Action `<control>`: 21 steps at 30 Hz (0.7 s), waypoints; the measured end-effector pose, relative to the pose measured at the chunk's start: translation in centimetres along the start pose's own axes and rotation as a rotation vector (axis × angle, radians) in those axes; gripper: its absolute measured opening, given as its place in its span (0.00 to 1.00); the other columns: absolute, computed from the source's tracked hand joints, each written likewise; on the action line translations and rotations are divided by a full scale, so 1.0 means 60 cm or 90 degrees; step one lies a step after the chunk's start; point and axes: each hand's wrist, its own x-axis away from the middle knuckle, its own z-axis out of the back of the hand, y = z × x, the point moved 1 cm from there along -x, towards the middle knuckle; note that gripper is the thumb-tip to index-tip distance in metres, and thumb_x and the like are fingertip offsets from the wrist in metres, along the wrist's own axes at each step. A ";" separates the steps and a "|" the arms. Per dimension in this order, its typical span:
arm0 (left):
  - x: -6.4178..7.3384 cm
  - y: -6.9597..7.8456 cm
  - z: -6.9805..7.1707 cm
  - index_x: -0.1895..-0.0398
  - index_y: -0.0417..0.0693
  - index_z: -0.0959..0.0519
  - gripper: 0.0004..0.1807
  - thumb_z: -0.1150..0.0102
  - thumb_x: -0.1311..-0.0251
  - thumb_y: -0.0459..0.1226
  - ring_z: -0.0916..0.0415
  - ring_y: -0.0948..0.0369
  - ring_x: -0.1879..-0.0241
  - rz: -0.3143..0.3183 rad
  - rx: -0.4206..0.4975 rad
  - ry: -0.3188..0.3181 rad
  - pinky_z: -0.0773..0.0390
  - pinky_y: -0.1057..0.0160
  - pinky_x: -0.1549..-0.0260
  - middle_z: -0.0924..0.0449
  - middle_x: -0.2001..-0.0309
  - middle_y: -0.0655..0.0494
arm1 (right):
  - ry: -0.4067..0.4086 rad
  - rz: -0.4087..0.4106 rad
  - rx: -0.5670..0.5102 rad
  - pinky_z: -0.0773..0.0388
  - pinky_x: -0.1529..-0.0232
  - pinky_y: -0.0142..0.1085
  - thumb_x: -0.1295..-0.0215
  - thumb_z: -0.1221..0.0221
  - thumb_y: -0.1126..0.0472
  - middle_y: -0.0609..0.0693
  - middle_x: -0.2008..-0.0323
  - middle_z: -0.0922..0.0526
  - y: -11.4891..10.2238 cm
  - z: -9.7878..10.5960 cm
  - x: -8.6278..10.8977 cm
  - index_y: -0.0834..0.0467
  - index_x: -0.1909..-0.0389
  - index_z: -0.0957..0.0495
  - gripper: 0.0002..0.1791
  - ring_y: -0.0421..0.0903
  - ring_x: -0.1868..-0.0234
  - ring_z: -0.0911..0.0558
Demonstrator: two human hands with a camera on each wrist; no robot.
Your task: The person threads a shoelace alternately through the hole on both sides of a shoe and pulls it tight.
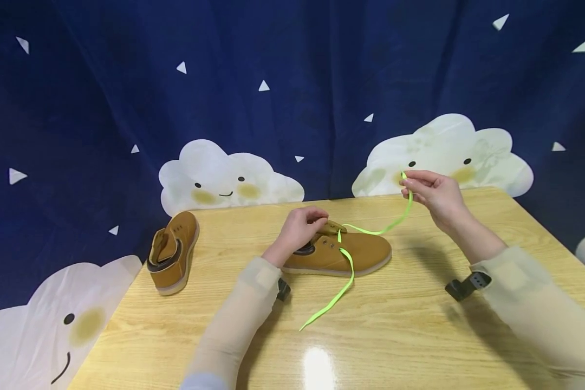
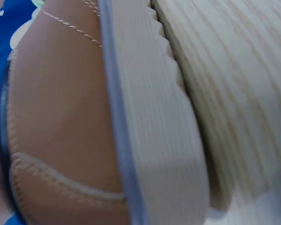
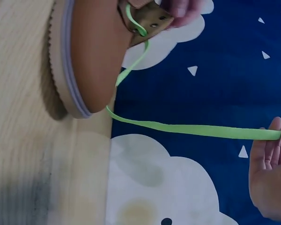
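A tan shoe [image 1: 368,252] lies sole down on the wooden table, its toe to the right. A bright green shoelace [image 1: 352,271] runs through its front eyelets; one end trails onto the table at the near side. My right hand [image 1: 439,197], raised beyond the toe, pinches the lace's other end between thumb and fingers, and the length between droops. At the shoe's opening, my left hand [image 1: 299,227] pinches the far eyelet flap [image 3: 152,23] and holds it up. The left wrist view mostly shows the shoe's side and thick ribbed sole [image 2: 154,117].
A second tan shoe [image 1: 175,252], with no lace in view, stands at the table's left edge. Behind the table [image 1: 395,330] hangs a dark blue curtain [image 1: 322,81] printed with white clouds and triangles. Each wrist wears a small black camera [image 1: 468,286].
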 end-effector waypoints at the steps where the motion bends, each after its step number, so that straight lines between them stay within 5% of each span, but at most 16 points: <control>1: 0.003 0.003 0.003 0.57 0.42 0.16 0.08 0.40 0.34 0.35 0.19 0.60 0.60 -0.011 0.004 0.010 0.22 0.63 0.57 0.15 0.60 0.54 | -0.002 -0.006 0.012 0.20 0.65 0.30 0.36 0.40 0.72 0.51 0.69 0.14 0.002 0.000 0.002 0.60 0.64 0.15 0.07 0.41 0.72 0.15; 9: 0.046 -0.003 0.012 0.61 0.43 0.15 0.07 0.40 0.34 0.36 0.23 0.64 0.65 -0.085 0.038 0.032 0.22 0.66 0.64 0.19 0.62 0.58 | -0.028 -0.034 0.073 0.21 0.65 0.30 0.33 0.41 0.69 0.49 0.71 0.16 0.025 -0.005 0.013 0.59 0.67 0.19 0.05 0.40 0.74 0.17; 15: 0.047 -0.005 0.011 0.62 0.52 0.15 0.07 0.38 0.36 0.43 0.25 0.68 0.71 -0.047 0.057 -0.068 0.24 0.67 0.68 0.20 0.68 0.66 | -0.054 -0.057 0.143 0.23 0.69 0.28 0.31 0.42 0.66 0.46 0.73 0.17 0.051 -0.024 0.019 0.57 0.68 0.19 0.06 0.39 0.77 0.20; 21: 0.041 -0.002 0.011 0.64 0.55 0.15 0.07 0.35 0.39 0.46 0.25 0.68 0.73 -0.018 0.005 -0.133 0.26 0.67 0.70 0.20 0.72 0.69 | -0.089 -0.068 0.228 0.31 0.82 0.29 0.31 0.42 0.64 0.45 0.77 0.19 0.079 -0.048 0.029 0.58 0.67 0.21 0.05 0.40 0.83 0.26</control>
